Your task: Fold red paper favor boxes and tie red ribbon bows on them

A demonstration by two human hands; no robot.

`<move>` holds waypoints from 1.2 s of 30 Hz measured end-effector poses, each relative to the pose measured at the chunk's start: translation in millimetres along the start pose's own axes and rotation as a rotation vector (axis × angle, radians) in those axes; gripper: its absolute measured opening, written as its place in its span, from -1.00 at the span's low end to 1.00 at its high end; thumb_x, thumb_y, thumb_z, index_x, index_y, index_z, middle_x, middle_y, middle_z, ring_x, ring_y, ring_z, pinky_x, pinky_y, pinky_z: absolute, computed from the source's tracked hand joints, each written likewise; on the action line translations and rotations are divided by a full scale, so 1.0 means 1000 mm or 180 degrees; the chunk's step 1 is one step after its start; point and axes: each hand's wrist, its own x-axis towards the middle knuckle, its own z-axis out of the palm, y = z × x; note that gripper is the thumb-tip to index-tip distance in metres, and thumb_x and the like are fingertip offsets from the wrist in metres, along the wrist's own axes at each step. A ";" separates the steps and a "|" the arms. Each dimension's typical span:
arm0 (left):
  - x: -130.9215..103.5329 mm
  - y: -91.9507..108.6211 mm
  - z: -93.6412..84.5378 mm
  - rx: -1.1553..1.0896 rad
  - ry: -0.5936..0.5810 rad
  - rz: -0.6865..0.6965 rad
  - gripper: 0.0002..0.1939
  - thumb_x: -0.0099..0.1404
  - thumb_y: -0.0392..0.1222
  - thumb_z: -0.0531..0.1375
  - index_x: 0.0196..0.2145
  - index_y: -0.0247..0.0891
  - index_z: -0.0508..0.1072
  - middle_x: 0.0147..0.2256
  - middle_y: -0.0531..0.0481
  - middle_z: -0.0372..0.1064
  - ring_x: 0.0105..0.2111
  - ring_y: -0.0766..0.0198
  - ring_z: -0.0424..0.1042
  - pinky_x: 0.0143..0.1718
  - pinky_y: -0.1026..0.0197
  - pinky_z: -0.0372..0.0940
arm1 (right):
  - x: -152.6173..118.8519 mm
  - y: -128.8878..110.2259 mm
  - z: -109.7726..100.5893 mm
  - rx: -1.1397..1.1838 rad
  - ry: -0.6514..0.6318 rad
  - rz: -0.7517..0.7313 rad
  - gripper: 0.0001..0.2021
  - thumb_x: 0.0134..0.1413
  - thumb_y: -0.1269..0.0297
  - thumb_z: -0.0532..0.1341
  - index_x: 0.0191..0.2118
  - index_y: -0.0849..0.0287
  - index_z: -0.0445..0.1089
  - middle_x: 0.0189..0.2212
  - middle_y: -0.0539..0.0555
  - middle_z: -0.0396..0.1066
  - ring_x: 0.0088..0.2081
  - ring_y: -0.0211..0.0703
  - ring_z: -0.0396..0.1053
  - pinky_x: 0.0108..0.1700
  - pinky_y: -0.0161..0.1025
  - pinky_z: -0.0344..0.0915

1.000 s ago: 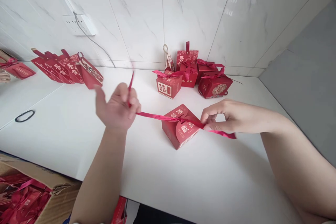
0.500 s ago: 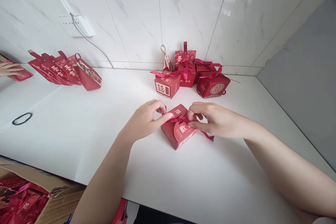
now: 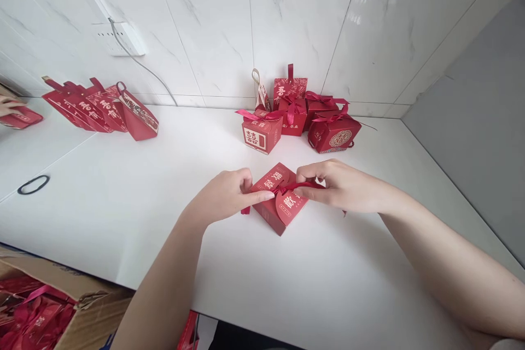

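A red gift box (image 3: 268, 214) with pale lettering and rounded flaps stands on the white table (image 3: 262, 279) between my hands. A dark red ribbon (image 3: 289, 188) crosses its top, bunched near the middle. My left hand (image 3: 227, 196) is at the box's left side, thumb stretched over the top to the ribbon, fingers curled; a ribbon end hangs below it. On the right, my right hand (image 3: 340, 186) pinches the ribbon between thumb and fingers. Its other ribbon end shows under that hand.
Several red boxes with ribbons (image 3: 262, 134) stand by the tiled wall. Flat red packages (image 3: 88, 109) lean at the left, near another person's hand (image 3: 10, 105). A black ring (image 3: 33, 185) lies at the left. An open carton (image 3: 92, 314) holds red boxes at the lower left.
The box has turned slightly between my hands. My left hand has lowered a little, and the ribbon is drawn out to the right under my right hand. The other person's hand and package moved left.
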 end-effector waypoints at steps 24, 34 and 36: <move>-0.002 0.009 -0.010 -0.0968 -0.1254 0.0381 -0.60 0.28 0.15 0.14 -0.29 -0.25 0.53 -0.46 0.00 0.43 -0.56 0.39 0.34 -0.46 0.27 0.25 | 0.005 0.009 -0.001 0.0065 0.0032 0.0035 -0.76 0.23 0.10 0.10 -0.36 0.10 0.38 -0.47 -0.04 0.36 -0.46 -0.27 0.22 -0.39 -0.28 0.19; 0.007 0.000 -0.013 -0.0620 -0.0599 0.0652 -0.66 0.26 0.09 0.17 -0.40 -0.23 0.55 -0.37 0.03 0.31 -0.46 0.39 0.26 -0.41 0.29 0.20 | 0.011 0.016 -0.006 0.1521 -0.0456 0.0347 -0.70 0.15 0.04 0.20 -0.40 0.19 0.39 -0.51 -0.01 0.31 -0.48 -0.29 0.27 -0.44 -0.31 0.21; 0.010 -0.003 -0.013 -0.0545 -0.0635 0.0678 -0.66 0.27 0.08 0.17 -0.41 -0.24 0.54 -0.34 0.01 0.33 -0.40 0.35 0.31 -0.33 0.27 0.24 | 0.013 0.019 -0.007 0.1499 -0.0419 0.0478 -0.68 0.11 0.01 0.23 -0.43 0.20 0.39 -0.54 -0.01 0.31 -0.50 -0.31 0.24 -0.44 -0.31 0.19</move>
